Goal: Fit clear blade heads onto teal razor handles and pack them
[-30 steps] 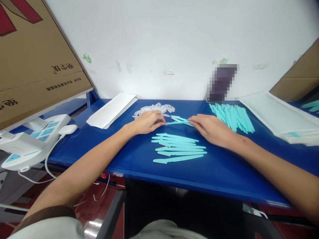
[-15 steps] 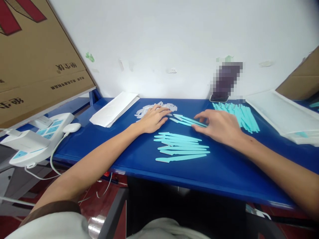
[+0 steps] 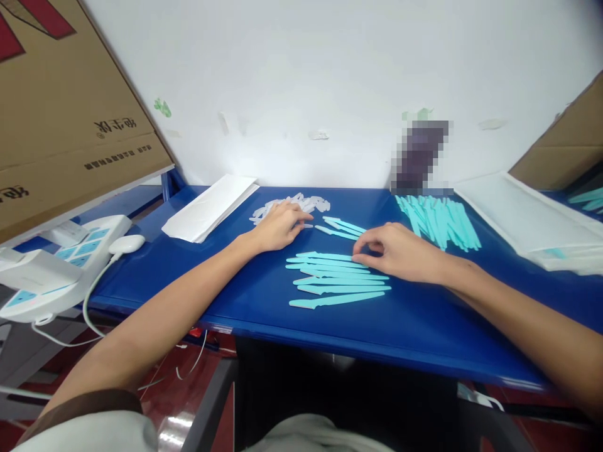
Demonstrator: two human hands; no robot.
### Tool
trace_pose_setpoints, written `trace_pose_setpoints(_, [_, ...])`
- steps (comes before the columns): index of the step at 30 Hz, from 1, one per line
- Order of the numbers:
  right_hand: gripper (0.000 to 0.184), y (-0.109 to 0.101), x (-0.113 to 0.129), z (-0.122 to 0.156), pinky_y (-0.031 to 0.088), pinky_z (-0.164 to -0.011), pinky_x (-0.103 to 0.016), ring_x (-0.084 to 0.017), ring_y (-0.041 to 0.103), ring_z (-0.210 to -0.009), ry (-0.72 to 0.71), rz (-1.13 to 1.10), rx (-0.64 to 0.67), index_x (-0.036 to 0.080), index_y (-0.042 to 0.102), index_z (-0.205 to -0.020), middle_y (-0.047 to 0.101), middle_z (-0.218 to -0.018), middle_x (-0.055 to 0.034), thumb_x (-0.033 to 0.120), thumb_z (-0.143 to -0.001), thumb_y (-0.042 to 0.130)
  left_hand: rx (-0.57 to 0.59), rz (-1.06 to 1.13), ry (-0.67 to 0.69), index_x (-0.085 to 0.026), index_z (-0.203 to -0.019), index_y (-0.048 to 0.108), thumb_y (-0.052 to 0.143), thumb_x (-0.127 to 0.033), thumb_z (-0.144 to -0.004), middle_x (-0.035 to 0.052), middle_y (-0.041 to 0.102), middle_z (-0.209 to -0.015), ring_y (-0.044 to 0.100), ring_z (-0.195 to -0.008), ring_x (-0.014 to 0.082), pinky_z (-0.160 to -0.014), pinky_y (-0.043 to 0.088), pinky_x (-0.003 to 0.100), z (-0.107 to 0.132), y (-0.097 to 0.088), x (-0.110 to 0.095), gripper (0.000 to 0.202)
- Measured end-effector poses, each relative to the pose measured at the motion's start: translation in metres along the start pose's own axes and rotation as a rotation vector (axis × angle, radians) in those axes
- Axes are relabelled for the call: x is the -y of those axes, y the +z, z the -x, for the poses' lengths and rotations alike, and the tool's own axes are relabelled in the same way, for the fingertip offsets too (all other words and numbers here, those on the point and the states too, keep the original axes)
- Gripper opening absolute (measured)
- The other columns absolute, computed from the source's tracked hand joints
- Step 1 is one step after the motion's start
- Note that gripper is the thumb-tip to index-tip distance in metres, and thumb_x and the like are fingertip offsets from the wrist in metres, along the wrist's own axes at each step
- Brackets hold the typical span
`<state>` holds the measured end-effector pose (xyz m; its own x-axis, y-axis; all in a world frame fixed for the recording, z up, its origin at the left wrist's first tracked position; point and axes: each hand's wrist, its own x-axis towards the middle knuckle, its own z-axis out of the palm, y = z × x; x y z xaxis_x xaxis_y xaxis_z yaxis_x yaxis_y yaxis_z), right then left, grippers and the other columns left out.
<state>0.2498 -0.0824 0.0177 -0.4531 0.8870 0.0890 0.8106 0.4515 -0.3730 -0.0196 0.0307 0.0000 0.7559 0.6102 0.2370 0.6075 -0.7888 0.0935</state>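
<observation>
Standing against a white wall [image 3: 282,81], the blue table [image 3: 254,289] bears turquoise sticks [image 3: 338,300].

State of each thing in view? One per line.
Front turquoise sticks: flat, side by side
Middle turquoise sticks: flat, partly hidden
Rear turquoise sticks: heaped
White pieces: loose pile, partly covered
White paper: layered, flat
Power strip: adapters seated
Left hand: over white pieces, grip unclear
Right hand: fingertips at front turquoise sticks, grip unclear

Short, pale left sleeve [image 3: 94,433] with a dark-brown hem band [image 3: 89,403], pale creased clothing [image 3: 315,435] at lower middle.
</observation>
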Motion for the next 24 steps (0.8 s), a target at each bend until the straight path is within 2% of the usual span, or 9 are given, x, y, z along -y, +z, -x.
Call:
trace_pose_setpoints(3, [0.036,-0.003,-0.001,0.001,0.033,-0.053,-0.029,-0.013,0.04,-0.048,0.04,0.019,0.011,0.021,0.076,-0.084,0.046,-0.054,0.0023,0.048,-0.092,0.054,0.005,-0.003,0.003,-0.018,-0.115,0.072,0.045,-0.027,-0.1,0.0135,0.067,-0.111,0.058,-0.108,0.0305,-0.096,0.039,0.046,0.001,-0.001,0.0,0.032])
trace_pose_setpoints(6, [0.032,-0.008,-0.003,0.003,0.034,-0.052,-0.029,-0.013,0.044,-0.049,0.059,0.045,0.037,0.022,0.075,-0.083,0.051,-0.057,0.0013,0.044,-0.091,0.054,-0.096,0.083,-0.018,-0.018,-0.103,0.072,0.05,-0.029,-0.097,0.0108,0.07,-0.102,0.062,-0.1,0.028,-0.093,0.043,0.044,0.0,-0.004,-0.004,0.025])
trace_pose_setpoints(9, [0.026,-0.013,-0.006,0.006,0.037,-0.053,-0.029,-0.015,0.051,-0.056,0.033,0.04,0.101,0.023,0.072,-0.084,0.058,-0.067,-0.0009,0.042,-0.09,0.056,-0.24,0.411,-0.123,-0.017,-0.093,0.068,0.061,-0.032,-0.091,0.0072,0.073,-0.093,0.067,-0.089,0.0224,-0.086,0.048,0.037,-0.003,-0.004,-0.01,0.017])
trace_pose_setpoints(11, [0.023,-0.013,-0.009,0.007,0.041,-0.057,-0.03,-0.017,0.056,-0.065,-0.002,0.034,0.121,0.023,0.069,-0.085,0.063,-0.078,-0.0033,0.042,-0.09,0.057,-0.291,0.683,-0.194,-0.017,-0.089,0.065,0.068,-0.036,-0.086,0.0068,0.074,-0.09,0.07,-0.085,0.0209,-0.082,0.051,0.034,-0.006,-0.002,-0.012,0.02])
trace_pose_setpoints(15, [0.023,-0.008,-0.013,0.006,0.042,-0.064,-0.032,-0.019,0.058,-0.074,-0.054,0.107,0.027,0.023,0.061,-0.088,0.065,-0.092,-0.0066,0.042,-0.096,0.05,-0.334,1.024,-0.275,-0.017,-0.096,0.063,0.076,-0.036,-0.079,0.006,0.076,-0.084,0.072,-0.087,0.0214,-0.085,0.052,0.035,-0.009,0.004,-0.012,0.028])
trace_pose_setpoints(19, [0.024,-0.005,-0.018,0.004,0.041,-0.067,-0.033,-0.021,0.061,-0.077,-0.037,0.102,-0.082,0.023,0.055,-0.095,0.069,-0.092,-0.0069,0.041,-0.101,0.04,-0.405,1.129,-0.343,-0.017,-0.09,0.064,0.078,-0.037,-0.077,0.005,0.075,-0.08,0.071,-0.083,0.0192,-0.085,0.052,0.033,-0.01,0.003,-0.013,0.028])
trace_pose_setpoints(24, [0.024,-0.007,-0.025,0.004,0.032,-0.056,-0.031,-0.019,0.056,-0.058,0.061,0.126,-0.13,0.024,0.047,-0.102,0.065,-0.071,-0.0017,0.042,-0.104,0.031,-0.469,1.129,-0.359,-0.017,-0.085,0.068,0.083,-0.044,-0.071,0.0043,0.071,-0.084,0.064,-0.075,0.016,-0.073,0.05,0.03,-0.01,0.001,-0.014,0.034])
